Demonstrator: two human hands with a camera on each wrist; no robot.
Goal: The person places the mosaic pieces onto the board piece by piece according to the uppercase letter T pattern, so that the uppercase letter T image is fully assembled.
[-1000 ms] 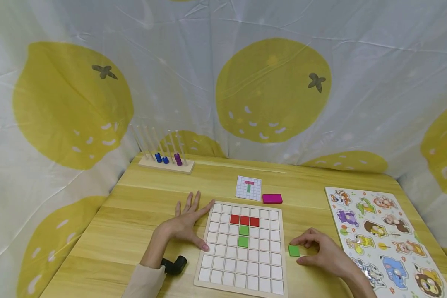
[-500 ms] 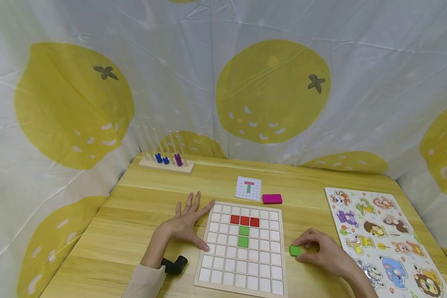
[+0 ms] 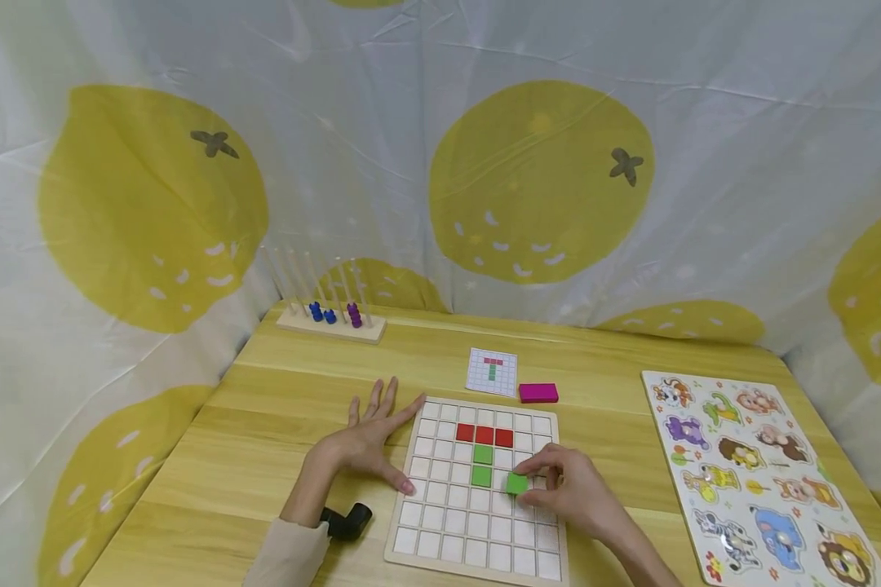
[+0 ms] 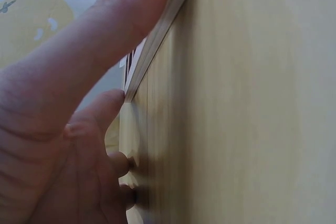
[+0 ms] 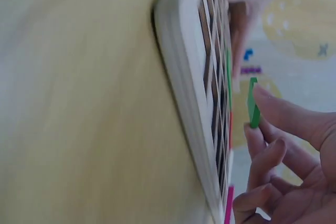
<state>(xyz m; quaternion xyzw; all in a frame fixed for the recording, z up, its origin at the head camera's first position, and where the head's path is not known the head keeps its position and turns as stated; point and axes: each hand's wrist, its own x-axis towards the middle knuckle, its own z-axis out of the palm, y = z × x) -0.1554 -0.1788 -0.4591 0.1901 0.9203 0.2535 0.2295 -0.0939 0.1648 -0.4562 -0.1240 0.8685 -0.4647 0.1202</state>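
Observation:
A wooden grid board (image 3: pixel 404 514) with white squares lies on the table. Three red tiles (image 3: pixel 484 437) form a row on it, and two green tiles (image 3: pixel 482 465) run down from the middle one. Between thumb and fingertips my right hand (image 3: pixel 574 492) pinches a green square tile (image 3: pixel 517 483); the right wrist view shows this tile (image 5: pixel 253 102) raised above the board's surface. My left hand (image 3: pixel 367 442) has its fingers spread, thumb and index finger touching the board's left edge. In the left wrist view the thumb (image 4: pixel 105 40) lies against that edge.
Behind the board lie a printed pattern card (image 3: pixel 491 372) and a magenta block (image 3: pixel 538 393). An animal puzzle board (image 3: pixel 763 473) occupies the right side. At the back left stands a peg rack (image 3: pixel 330 324) with blue and purple pieces. A black object (image 3: pixel 348 522) sits beside the left wrist.
My right hand has taken the green tile from the table right of the board and carried it leftward over the grid. My left hand has stayed at the board's edge.

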